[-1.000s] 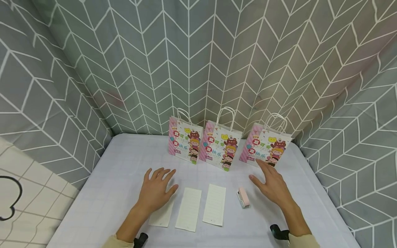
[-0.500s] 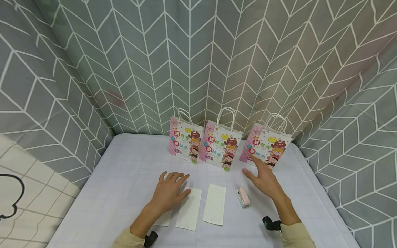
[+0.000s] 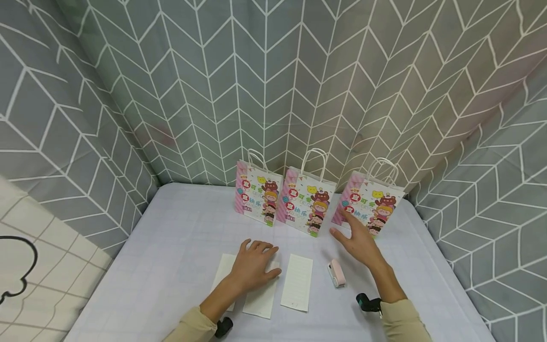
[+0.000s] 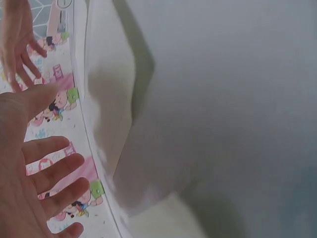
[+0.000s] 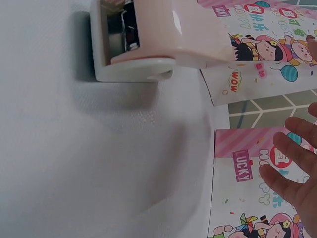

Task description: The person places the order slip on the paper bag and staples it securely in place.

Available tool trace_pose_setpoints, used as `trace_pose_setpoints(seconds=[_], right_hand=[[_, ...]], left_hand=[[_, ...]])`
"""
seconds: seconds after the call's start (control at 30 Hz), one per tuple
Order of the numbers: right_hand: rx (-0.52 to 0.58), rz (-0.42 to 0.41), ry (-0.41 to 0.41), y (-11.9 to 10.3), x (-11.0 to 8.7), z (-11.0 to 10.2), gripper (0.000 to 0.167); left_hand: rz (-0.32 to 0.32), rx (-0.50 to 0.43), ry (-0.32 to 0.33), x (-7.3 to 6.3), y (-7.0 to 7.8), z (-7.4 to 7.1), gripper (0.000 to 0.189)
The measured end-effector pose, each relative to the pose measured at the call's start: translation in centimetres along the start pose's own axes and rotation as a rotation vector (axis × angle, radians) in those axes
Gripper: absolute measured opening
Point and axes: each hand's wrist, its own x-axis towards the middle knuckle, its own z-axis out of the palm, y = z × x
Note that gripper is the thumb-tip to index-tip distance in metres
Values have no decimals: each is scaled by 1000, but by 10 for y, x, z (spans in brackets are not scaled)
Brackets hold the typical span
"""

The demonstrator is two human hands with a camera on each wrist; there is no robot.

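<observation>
Over the middle one of three pale paper slips [image 3: 259,304], my left hand [image 3: 255,269] hovers with loosely spread fingers and holds nothing. It hides the upper part of that slip. A left slip [image 3: 222,270] shows partly behind the forearm, and a right slip [image 3: 297,283] lies fully visible. My right hand [image 3: 360,243] is spread in front of the right gift bag [image 3: 369,202], overlapping its lower part in the head view. Below that hand lies a small pink and pale grey device [image 3: 336,273], like a hole punch or stapler; its metal inner part [image 5: 130,27] shows up close.
Two more cartoon-printed gift bags stand along the back, a left bag [image 3: 258,192] and a middle bag [image 3: 305,202], with white handles up. A white cloth [image 3: 179,223] covers the table. Patterned grey curtains [image 3: 273,85] close off the back and sides.
My left hand has moved right, from over the left slip to over the middle one, uncovering the left slip's top. My right hand has shifted slightly left. Bags, slips and pink device stay put.
</observation>
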Motion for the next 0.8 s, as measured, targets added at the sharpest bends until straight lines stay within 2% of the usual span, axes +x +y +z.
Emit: trace_pose_setpoints(seconds=[0.27,0.5,0.8], right_hand=[[33,18,-13,-2,7,4,81],[58,17,-31,3,14,10,79],[69,10,-42,4,24,19,85]], left_hand=[[-11,-21,18,0,10,4,58],[0,-10,8,7,19,7,59],[-15,-16,-85,14,24,14,66]])
